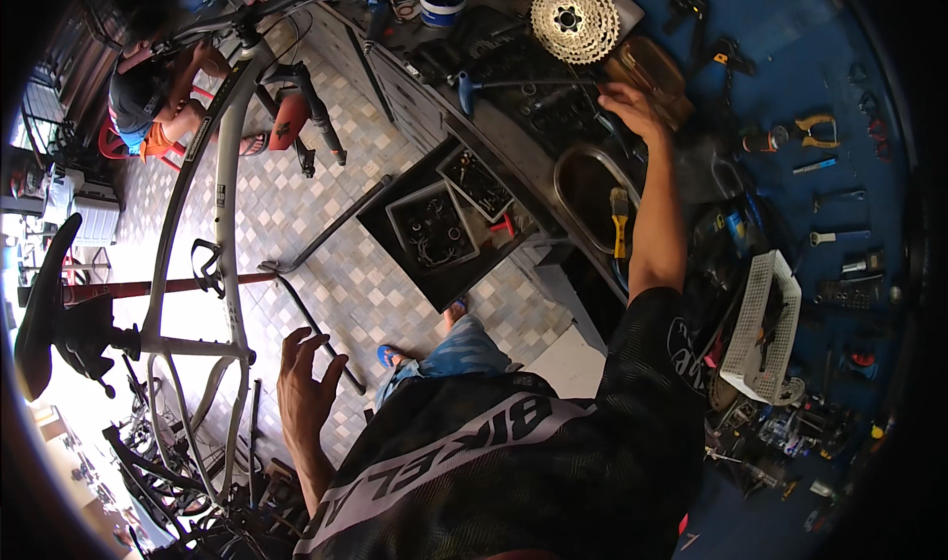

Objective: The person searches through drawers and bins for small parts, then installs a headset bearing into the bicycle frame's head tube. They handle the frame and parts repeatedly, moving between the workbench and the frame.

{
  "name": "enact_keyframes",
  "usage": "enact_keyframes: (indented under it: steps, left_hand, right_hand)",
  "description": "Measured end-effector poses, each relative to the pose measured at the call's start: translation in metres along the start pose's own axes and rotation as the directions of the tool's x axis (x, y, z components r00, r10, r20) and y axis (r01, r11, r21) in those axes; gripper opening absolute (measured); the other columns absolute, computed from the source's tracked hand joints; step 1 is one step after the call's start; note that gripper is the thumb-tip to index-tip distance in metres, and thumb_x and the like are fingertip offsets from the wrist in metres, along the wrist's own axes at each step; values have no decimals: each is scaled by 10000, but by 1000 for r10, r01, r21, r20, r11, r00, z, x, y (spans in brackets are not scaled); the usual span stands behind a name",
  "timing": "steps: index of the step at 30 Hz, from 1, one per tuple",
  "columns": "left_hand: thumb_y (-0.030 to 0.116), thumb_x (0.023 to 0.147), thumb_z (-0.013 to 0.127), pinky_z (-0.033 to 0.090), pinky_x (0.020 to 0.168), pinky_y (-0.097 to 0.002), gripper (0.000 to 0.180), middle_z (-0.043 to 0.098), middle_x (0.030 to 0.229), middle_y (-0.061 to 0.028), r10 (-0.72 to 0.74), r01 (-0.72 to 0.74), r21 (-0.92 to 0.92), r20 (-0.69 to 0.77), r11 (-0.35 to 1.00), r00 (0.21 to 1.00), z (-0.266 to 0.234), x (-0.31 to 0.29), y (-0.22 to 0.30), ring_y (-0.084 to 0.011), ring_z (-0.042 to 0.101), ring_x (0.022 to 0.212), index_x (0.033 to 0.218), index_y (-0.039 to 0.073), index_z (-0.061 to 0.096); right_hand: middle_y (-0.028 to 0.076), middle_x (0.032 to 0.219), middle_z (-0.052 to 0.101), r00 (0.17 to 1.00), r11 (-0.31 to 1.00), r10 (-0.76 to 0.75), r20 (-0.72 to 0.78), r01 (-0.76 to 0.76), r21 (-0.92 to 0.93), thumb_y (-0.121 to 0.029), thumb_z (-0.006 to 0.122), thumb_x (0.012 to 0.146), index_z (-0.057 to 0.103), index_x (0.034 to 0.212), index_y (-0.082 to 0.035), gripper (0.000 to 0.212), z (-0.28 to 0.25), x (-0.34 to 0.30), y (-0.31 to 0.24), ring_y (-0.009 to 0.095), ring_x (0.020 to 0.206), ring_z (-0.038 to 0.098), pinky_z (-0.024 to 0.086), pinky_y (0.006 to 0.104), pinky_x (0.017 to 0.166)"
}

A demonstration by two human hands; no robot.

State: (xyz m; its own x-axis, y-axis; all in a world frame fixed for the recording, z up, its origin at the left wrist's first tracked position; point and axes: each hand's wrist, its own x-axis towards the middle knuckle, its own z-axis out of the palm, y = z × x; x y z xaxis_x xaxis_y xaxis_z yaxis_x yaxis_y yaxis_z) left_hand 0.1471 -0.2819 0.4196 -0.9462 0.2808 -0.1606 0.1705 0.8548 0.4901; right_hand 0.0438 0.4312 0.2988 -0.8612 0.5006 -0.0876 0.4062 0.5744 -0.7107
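Observation:
My right hand [634,112] reaches over the workbench [538,165], fingers bent and drawn together. At its fingertips ends the dark shaft of a tool with a blue handle [466,94]. Whether I hold that shaft or something under my fingers is hidden. Just beyond the hand lies a brown pouch-like object [647,71], and past it a large silver cassette [575,20]. My left hand [308,387] hangs in the air with fingers apart and nothing in it. It is nearest to a black stand leg [321,338] and a grey bicycle frame [229,155].
An open drawer [395,219] juts from the bench with bins of small parts. A yellow-handled brush [619,224] lies by a metal tray [568,200]. A white basket [760,328] stands beside the blue tool wall [790,76]. Another person [148,96] sits behind the bicycle frame.

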Motion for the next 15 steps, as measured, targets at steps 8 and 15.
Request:
enact_keyframes:
  steps: [8, 15]
  left_hand:
    - [285, 875, 876, 576, 949, -491, 422, 647, 1385, -174, -90, 90, 48, -3, 995, 996, -5, -22, -3, -418, 677, 1200, 1216, 82, 732]
    - [257, 877, 873, 574, 933, -488, 404, 661, 1345, -158, -121, 121, -13, -45, 993, 992, -5, -31, -13, -409, 685, 1169, 1208, 75, 730]
  right_hand:
    - [40, 1199, 747, 971, 963, 146, 191, -183, 197, -420, 753, 1013, 759, 1310, -109, 430, 30, 25, 1, 139, 1081, 653, 514, 318, 895]
    - [-36, 1062, 749, 981, 924, 142, 129, -178, 338, -493, 811, 961, 778, 1268, -131, 475, 29, 8, 0, 71, 867, 610, 462, 268, 701]
